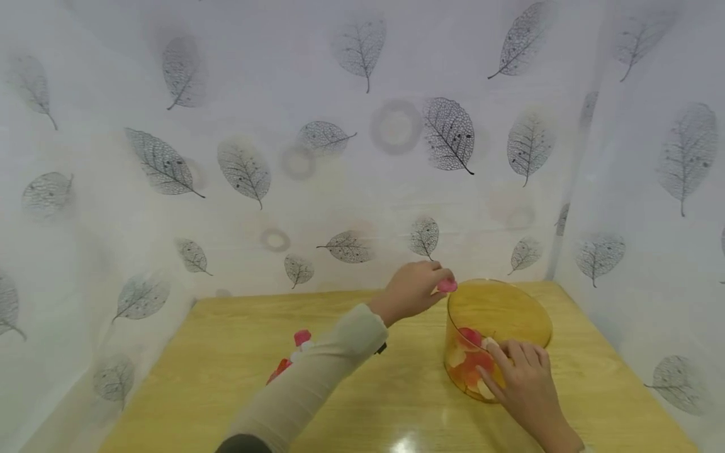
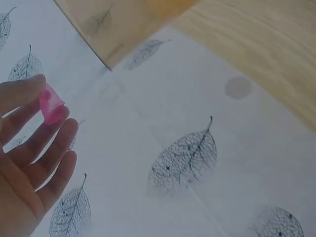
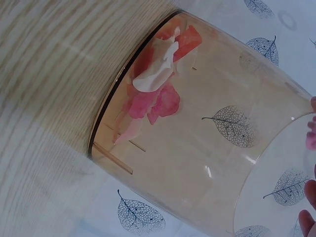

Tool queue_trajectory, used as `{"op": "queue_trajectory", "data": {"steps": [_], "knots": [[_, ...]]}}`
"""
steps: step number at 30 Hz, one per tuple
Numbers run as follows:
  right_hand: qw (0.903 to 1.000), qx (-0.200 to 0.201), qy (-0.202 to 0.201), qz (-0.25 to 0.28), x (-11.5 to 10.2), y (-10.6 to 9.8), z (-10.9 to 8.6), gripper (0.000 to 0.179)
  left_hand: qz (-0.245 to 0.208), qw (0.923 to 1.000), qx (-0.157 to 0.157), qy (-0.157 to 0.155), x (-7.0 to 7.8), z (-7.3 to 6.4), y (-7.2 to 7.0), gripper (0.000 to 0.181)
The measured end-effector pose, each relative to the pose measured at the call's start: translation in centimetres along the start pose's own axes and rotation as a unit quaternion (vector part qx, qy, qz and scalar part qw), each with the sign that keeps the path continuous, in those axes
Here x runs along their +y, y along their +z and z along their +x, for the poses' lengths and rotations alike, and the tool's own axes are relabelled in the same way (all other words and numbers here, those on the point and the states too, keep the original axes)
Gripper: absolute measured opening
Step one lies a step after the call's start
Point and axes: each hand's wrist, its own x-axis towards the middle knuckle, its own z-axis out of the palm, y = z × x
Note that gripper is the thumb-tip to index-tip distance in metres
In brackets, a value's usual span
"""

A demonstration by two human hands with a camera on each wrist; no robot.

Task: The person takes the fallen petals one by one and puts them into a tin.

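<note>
My left hand (image 1: 416, 289) pinches a pink petal (image 1: 447, 285) at the left side of the rim of a clear amber cylinder container (image 1: 512, 302). In the left wrist view the thumb and index finger hold the pink petal (image 2: 52, 105) while the other fingers fan out. Over the container's near rim my right hand (image 1: 527, 377) lies with its thumb outside the wall and its fingers bent at the edge. Inside, red, white and pink petals (image 3: 155, 101) gather at the bottom, shown in the right wrist view.
To the left, partly behind the left sleeve (image 1: 317, 384), lie a pink petal (image 1: 302, 338), white pieces and a red petal (image 1: 279, 370). The wooden table (image 1: 226, 352) is bordered by white leaf-printed sheeting (image 1: 362, 189) at the back and both sides.
</note>
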Motion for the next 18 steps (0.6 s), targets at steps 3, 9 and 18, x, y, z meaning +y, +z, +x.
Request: {"op": "queue_trajectory", "data": {"steps": [3, 9, 18], "knots": [[0.9999, 0.010, -0.006, 0.001, 0.0, 0.1, 0.1, 0.061, 0.009, 0.9998, -0.017, 0.008, 1.6, 1.2, 0.4, 0.023], [1.0000, 0.004, -0.006, -0.002, 0.0, 0.1, 0.1, 0.062, 0.028, 0.9968, -0.075, -0.002, 3.8, 3.4, 1.8, 0.026], [0.9999, 0.011, -0.009, -0.003, 0.1, 0.1, 0.1, 0.060, 0.022, 0.9938, -0.103, 0.037, 6.0, 6.0, 3.7, 0.026]]}}
